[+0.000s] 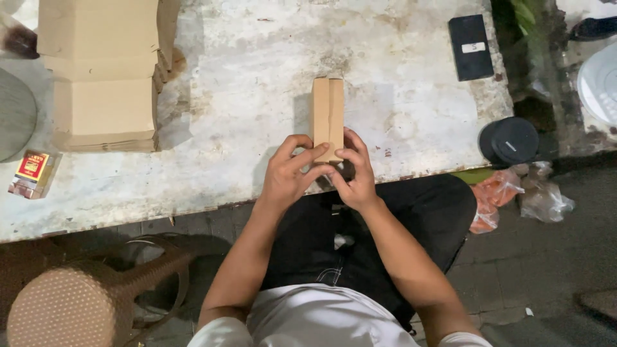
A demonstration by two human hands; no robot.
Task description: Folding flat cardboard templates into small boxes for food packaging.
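- A small cardboard box (pixel 328 115) stood on the worn white table (pixel 257 83), near its front edge, its two top flaps meeting along a seam that ran away from the person.
- The left hand (pixel 287 177) gripped the box's near end from the left, fingers curled over the near top corner.
- The right hand (pixel 355 175) gripped the same end from the right, its fingers bent onto the box's near edge; both hands were closed on the box and touched each other below it.
- A stack of flattened cardboard boxes (pixel 103 71) lay at the table's far left, well apart from the hands.
- A small red and yellow packet (pixel 33 172) lay near the table's left edge, just in front of the stack.
- A flat black rectangular object (pixel 470 46) lay at the table's far right corner.
- A round black container (pixel 509 141) stood just off the table's right end, with clear and orange plastic bags (pixel 520 193) on the floor beside it.
- A woven wicker stool (pixel 71 302) stood below the table to the left.
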